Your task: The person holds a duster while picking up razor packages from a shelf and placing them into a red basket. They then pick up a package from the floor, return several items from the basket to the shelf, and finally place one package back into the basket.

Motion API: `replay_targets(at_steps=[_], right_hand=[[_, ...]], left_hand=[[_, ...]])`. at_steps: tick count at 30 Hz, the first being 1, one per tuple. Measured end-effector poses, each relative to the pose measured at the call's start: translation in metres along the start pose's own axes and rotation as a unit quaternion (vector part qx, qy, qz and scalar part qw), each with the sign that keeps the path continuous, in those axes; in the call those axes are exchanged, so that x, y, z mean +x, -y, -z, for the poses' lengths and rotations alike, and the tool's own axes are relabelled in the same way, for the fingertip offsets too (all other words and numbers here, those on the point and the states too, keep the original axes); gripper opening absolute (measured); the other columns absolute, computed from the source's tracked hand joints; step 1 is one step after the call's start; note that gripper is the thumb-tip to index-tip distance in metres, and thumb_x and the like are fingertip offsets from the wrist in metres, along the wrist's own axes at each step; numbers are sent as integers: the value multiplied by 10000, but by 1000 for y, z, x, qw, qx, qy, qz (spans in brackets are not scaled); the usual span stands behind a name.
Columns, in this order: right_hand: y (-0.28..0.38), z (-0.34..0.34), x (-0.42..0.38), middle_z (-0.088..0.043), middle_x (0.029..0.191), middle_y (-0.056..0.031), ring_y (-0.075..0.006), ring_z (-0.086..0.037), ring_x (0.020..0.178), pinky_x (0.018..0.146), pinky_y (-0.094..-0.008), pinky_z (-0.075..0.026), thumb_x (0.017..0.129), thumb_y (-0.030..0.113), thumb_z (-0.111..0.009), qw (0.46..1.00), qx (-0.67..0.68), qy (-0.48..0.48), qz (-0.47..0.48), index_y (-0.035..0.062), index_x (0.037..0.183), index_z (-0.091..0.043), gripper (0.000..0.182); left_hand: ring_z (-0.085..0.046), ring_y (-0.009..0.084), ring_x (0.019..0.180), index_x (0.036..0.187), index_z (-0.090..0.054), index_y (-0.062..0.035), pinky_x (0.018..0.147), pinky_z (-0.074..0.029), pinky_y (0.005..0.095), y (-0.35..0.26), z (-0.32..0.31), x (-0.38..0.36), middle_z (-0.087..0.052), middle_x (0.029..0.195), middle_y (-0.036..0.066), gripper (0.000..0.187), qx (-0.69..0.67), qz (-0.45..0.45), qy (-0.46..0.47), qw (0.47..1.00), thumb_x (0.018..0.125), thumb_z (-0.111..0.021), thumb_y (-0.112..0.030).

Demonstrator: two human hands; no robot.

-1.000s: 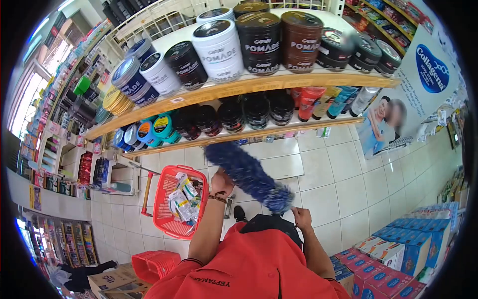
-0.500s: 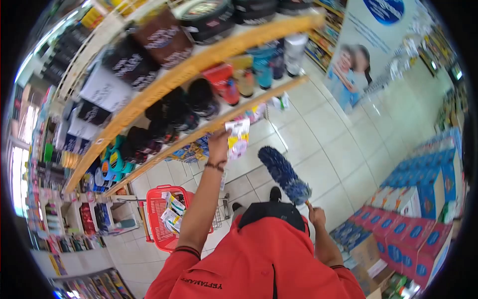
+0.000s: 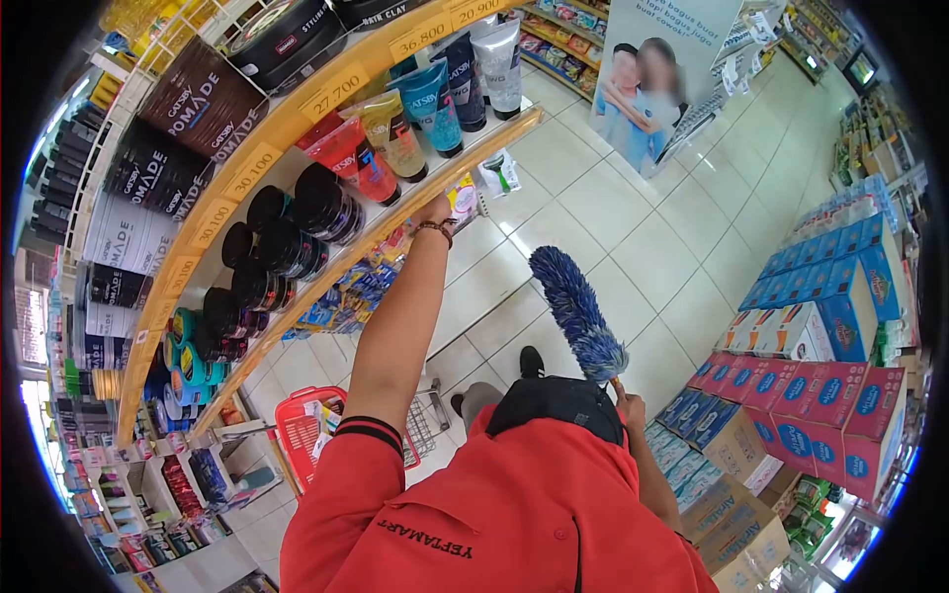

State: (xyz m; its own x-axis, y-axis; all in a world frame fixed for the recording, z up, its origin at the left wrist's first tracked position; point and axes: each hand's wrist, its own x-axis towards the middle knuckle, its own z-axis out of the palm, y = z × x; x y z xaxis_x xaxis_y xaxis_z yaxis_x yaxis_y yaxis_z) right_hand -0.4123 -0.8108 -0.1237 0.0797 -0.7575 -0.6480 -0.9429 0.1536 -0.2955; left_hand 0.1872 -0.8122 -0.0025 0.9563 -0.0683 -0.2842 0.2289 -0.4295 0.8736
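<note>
My left hand (image 3: 431,210) reaches out to the front end of the shelf, just under its lower wooden edge (image 3: 395,212). A small white, yellow and pink packet (image 3: 463,198) is at its fingers, which are partly hidden; the hand appears closed on it. A beaded bracelet circles that wrist. My right hand (image 3: 630,407), low at my right side, is wrapped round the handle of a blue feather duster (image 3: 578,306). The duster's fluffy head points forward over the floor tiles. Beside the left hand, a white and green packet (image 3: 499,173) hangs at the shelf end.
Hair gel tubes (image 3: 425,104) and dark jars (image 3: 297,247) line the shelf above my left arm. A red shopping basket (image 3: 297,405) holding packets sits at left in a metal cart (image 3: 425,425). Stacked pink cartons (image 3: 811,415) stand at right; a display poster (image 3: 643,89) stands ahead.
My left hand has moved forward with the packet, from in front of the shelf to close under its edge. The view has shifted nearer the shelf. The duster stays in my right hand.
</note>
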Motion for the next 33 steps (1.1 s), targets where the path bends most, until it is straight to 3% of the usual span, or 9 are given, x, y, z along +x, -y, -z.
replay_targets(at_steps=[6,12,14,17,20,21,23,26,33], right_hand=[[-15,-8,-13,-667,765,-290,-435,-680,773,717,-515,-486,950,671,-488,999,37,-14,-7,-41,837,-736,762],[-24,-6,-18,-666,766,-303,-456,-681,814,742,-500,-493,945,705,-468,999,14,-5,44,-56,854,-732,811],[-19,-11,-10,-672,773,-309,-465,-682,829,749,-498,-496,942,710,-469,993,-12,35,112,-73,882,-730,829],[8,-42,-8,-675,774,-309,-466,-683,836,754,-498,-497,942,712,-468,972,-102,119,175,-81,895,-728,835],[23,-49,5,-678,774,-309,-467,-684,843,759,-498,-498,941,713,-468,953,-166,142,208,-89,908,-725,842],[31,-46,10,-679,775,-310,-467,-685,846,761,-498,-498,941,713,-468,949,-184,141,215,-91,912,-724,845],[40,-47,17,-681,775,-310,-468,-685,851,764,-498,-498,941,714,-468,942,-217,132,218,-96,921,-723,849],[38,-38,33,-683,776,-310,-469,-686,858,769,-498,-499,941,715,-468,933,-269,108,212,-104,934,-720,857],[93,-41,61,-671,670,-241,-404,-681,704,656,-484,-504,946,716,-466,915,-332,6,231,-115,860,-699,867]], left_hand=[[-522,295,1350,1353,-614,-77,1111,-398,410,-26,15,-37,-553,1461,152,554,155,-16,-23,988,977,-532,-476],[-671,344,901,963,-695,-79,783,-477,527,91,10,19,-712,996,159,320,490,-250,-14,835,979,-480,-316],[-660,340,820,847,-667,-75,683,-500,497,191,0,10,-671,811,139,305,305,-352,-176,867,967,-494,-295],[-679,374,946,915,-726,-102,823,-545,468,221,58,-91,-726,999,140,308,142,-97,-106,979,941,-534,-343],[-685,366,923,920,-755,-107,817,-560,451,260,121,-186,-735,968,146,213,79,-43,-118,989,912,-611,-264],[-720,292,880,915,-763,-94,805,-575,400,310,141,-192,-748,937,121,163,341,-215,-46,914,900,-645,-206],[-734,206,831,949,-748,-54,765,-579,344,327,175,-236,-760,908,97,128,-94,38,-119,988,864,-658,-87],[-717,151,792,1014,-705,11,682,-561,288,333,259,-272,-743,866,100,189,-240,61,-170,954,862,-592,17],[-724,273,864,1097,-692,7,773,-555,377,390,417,-265,-740,954,153,338,-23,177,-490,853,800,-781,-126]])
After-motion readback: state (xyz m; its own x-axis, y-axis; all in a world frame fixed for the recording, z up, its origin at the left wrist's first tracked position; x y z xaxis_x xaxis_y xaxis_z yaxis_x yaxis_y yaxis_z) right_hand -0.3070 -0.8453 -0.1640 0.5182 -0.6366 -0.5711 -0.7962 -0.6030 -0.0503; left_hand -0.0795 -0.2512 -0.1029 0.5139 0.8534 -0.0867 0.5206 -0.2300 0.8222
